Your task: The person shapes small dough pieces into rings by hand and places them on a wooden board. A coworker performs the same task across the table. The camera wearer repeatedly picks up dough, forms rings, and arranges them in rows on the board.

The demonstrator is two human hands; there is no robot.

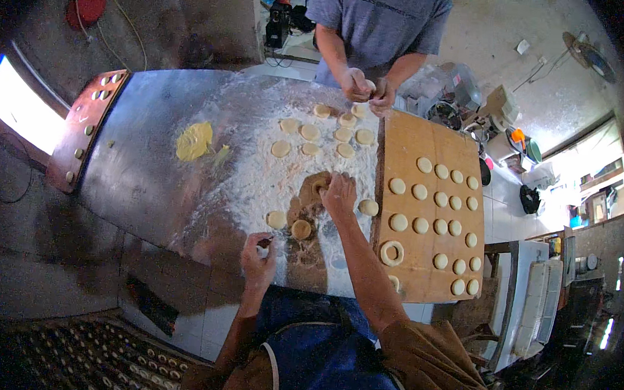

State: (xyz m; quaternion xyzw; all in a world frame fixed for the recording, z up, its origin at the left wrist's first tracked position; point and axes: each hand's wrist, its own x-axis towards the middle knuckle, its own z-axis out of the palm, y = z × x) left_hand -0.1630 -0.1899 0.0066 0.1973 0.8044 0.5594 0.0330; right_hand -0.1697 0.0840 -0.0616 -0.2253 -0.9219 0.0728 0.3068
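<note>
Dough under hand: the right hand (339, 193) lies palm-down, fingers curled, on a dough piece (315, 186) on the floured metal table (142, 163); whether it grips or only presses cannot be told.
Left hand: the left hand (258, 257) hovers at the table's near edge, fingers pinched on a small dark bit too small to identify.
Near discs: three flattened discs (300, 229) lie just beside the right hand, one left, one below, one right against the board.
Far discs: a cluster of about ten discs (307, 132) rests on the flour patch (256, 170), nearer the far side.
Board: the wooden board (408, 140) at the right carries some twenty shaped rounds (440, 199) in rows, plus one ring (392, 253); its near corner and left strip are bare.
Yellow lump: a yellow lump (194, 141) sits apart on the bare metal to the left.
Co-worker: a second person's hands (365, 87) work a piece at the far edge.
Progress, judged: well along; the board is mostly filled, while the loose discs on the table remain unplaced.
</note>
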